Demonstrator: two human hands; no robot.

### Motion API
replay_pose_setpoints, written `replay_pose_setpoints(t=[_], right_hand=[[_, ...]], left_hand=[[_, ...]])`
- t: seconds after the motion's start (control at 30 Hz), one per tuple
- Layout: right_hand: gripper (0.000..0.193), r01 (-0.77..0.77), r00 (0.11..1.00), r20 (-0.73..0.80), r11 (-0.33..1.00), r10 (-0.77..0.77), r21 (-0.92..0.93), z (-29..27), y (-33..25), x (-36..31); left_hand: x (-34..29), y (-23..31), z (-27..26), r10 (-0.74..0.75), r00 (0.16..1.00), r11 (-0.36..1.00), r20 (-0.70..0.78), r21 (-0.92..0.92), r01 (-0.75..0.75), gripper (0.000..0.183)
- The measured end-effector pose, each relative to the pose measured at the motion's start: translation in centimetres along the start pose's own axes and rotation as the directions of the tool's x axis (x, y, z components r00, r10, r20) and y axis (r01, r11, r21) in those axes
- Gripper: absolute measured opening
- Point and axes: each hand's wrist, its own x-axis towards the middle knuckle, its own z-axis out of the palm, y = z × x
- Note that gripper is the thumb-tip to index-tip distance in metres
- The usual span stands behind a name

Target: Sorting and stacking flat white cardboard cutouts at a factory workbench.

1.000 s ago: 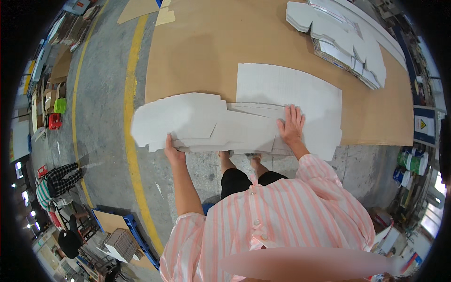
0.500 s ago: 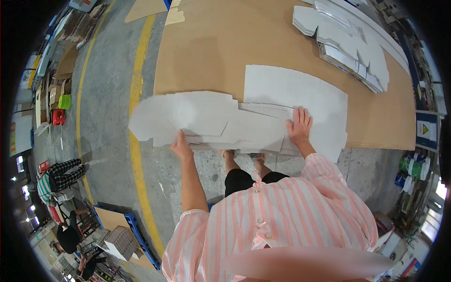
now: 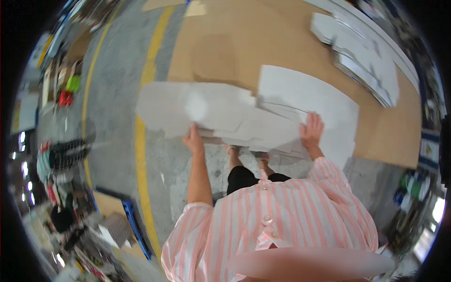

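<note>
Several white die-cut cardboard sheets (image 3: 275, 128) lie overlapped in front of me, partly past the table's near edge. The topmost sheet (image 3: 174, 101) reaches out to the left over the floor. My left hand (image 3: 193, 141) grips the near edge of these sheets, thumb on top and the other fingers hidden beneath. At the right end of the sheets, my right hand (image 3: 312, 132) rests flat, its fingers stretched out. Under and beyond it lies a larger white sheet (image 3: 305, 89).
Brown cardboard (image 3: 235, 47) covers the table. A stack of white cut cardboard (image 3: 361, 56) stands at the far right. On the floor at the lower left is a blue-edged pallet (image 3: 136, 230) with a bundle on it. Another person (image 3: 61, 160) is at the left.
The view has turned slightly and blurred, shifting the scene to the right. Both hands keep about the same places on the cardboard sheets.
</note>
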Motion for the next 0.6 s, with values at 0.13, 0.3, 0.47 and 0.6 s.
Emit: replay_pose_setpoints(t=[0.13,0.3,0.47,0.6], right_hand=[[0.059,-0.017,1.0,0.015,0.999,0.016,0.033,-0.4,-2.5,1.9],[0.051,0.259,0.964,-0.066,0.847,-0.258,0.464,0.6,-15.0,9.3],[0.033,0.147,0.912,0.257,0.842,-0.318,0.519,2.6,-28.5,18.3],[0.029,0.119,0.861,0.366,0.838,-0.354,0.532,3.9,-32.7,18.4]], left_hand=[[2.2,-1.2,-1.1,-0.388,0.887,0.642,0.25,-0.617,0.455,0.029],[1.6,0.1,-1.3,-0.378,0.885,0.686,0.273,-0.559,0.466,0.032],[1.4,0.1,-0.4,-0.364,0.897,0.68,0.25,-0.587,0.439,0.033],[1.2,-0.1,-0.5,-0.427,0.876,0.691,0.224,-0.544,0.476,0.033]])
